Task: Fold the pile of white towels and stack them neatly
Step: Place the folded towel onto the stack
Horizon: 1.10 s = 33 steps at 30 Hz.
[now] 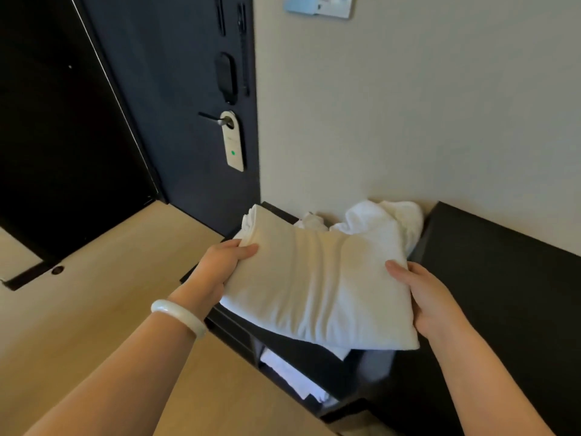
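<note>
1. Currently, both hands are holding a folded towel (317,284) over the left end of a dark cabinet top (503,278); whether its underside is touching the top is not showing.
2. The left hand (220,272) is gripping the folded towel's left edge, with its thumb (248,248) lying on the cloth and the other fingers hidden underneath.
3. The right hand (424,297) is gripping the right edge the same way, its thumb (397,269) pressing on the upper face and the remaining fingers tucked out of sight below.
4. The folded towel is lying roughly flat between the two hands, with soft creases running across it and its layered end pointing toward the cabinet's far left corner.
5. A small white corner is peeking out just beneath the towel's near edge; I cannot tell whether it is part of the same cloth.
6. A pile of towels (386,221), still rumpled, is sitting along the far edge of the cabinet top against the wall, just behind the folded one.
7. More white linen (289,376) is lying in an open compartment below the cabinet's near left corner.
8. A pale bangle (179,316) is circling the left wrist.
9. A dark door (176,105) is standing beyond the cabinet's left end, and a hanger tag (232,143) with a green dot is hanging from its handle.
10. Light wooden floor (110,294) is stretching out to the left of the cabinet.
</note>
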{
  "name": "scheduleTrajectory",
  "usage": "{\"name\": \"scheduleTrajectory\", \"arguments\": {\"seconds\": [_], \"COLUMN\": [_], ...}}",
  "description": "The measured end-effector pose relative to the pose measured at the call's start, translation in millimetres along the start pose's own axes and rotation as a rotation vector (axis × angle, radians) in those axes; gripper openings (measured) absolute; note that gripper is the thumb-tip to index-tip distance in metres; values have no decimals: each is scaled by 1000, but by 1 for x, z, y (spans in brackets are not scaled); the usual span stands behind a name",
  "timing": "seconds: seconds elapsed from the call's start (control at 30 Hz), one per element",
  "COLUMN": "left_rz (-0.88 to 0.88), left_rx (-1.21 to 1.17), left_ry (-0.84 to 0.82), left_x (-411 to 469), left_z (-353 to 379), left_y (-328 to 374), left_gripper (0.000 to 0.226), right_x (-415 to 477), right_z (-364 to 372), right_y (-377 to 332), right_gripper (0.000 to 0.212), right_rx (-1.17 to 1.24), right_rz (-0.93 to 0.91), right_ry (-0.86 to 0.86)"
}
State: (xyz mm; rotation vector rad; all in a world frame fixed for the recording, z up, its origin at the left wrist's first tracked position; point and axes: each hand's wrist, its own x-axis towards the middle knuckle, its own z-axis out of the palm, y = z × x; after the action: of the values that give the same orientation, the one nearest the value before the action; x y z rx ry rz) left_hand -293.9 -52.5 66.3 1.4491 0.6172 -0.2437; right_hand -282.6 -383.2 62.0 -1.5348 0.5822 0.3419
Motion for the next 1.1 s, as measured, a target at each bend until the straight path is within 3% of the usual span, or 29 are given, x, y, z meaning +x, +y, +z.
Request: {"name": "scheduleTrajectory", "arguments": {"seconds": [0.2,0.53,0.67,0.83,0.97,1.1], "left_rz": [-83,-182,-161,-159,-165,-154], "left_rx": [21,85,139,166,287,412], "left_ry": [0,3,-80,-269,-347,-284], "left_x": [66,195,258,345,419,469], "left_z": [-58,-98,-103,-102,-94,-103], "left_y": [-12,-27,-7,4,-38,-87], "left_gripper": [28,22,19,20,27,30], "right_x": [31,126,166,221,265,284], "right_z": [91,182,208,224,228,235], "right_y": [44,99,102,101,129,163], "right_gripper": [45,29,39,71,48,44], "right_rx": [13,152,181,137,54,-44], "right_rz": [42,199,182,156,92,16], "right_ry": [90,176,264,396,494,565]}}
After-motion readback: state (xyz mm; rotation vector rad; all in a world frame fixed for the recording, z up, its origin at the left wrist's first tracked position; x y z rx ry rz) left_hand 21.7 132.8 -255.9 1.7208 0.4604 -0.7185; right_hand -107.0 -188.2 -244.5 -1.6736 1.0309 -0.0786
